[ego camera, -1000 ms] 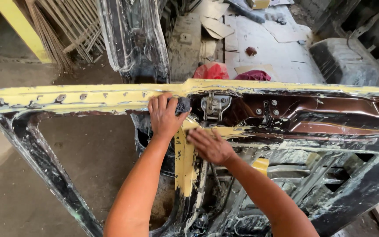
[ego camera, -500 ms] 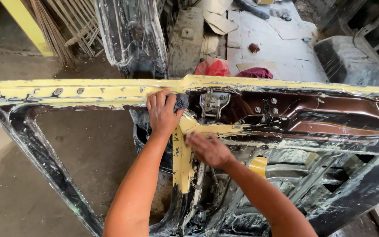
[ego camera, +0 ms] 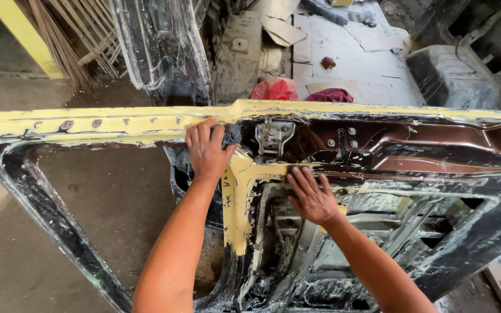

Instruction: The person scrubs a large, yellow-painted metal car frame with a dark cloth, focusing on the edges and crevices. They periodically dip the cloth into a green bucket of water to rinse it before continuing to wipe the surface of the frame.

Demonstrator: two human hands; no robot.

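Yellow filler coats the door frame. The left hand, fingers curled on a grey pad beside the latch, should rub flat and evenly; the right hand, fingers spread below the latch, steadies the frame.

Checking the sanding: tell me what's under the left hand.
A dark grey pad pokes out beside the left hand, pressed on the yellow-coated door frame. The hand covers the rest of the pad.
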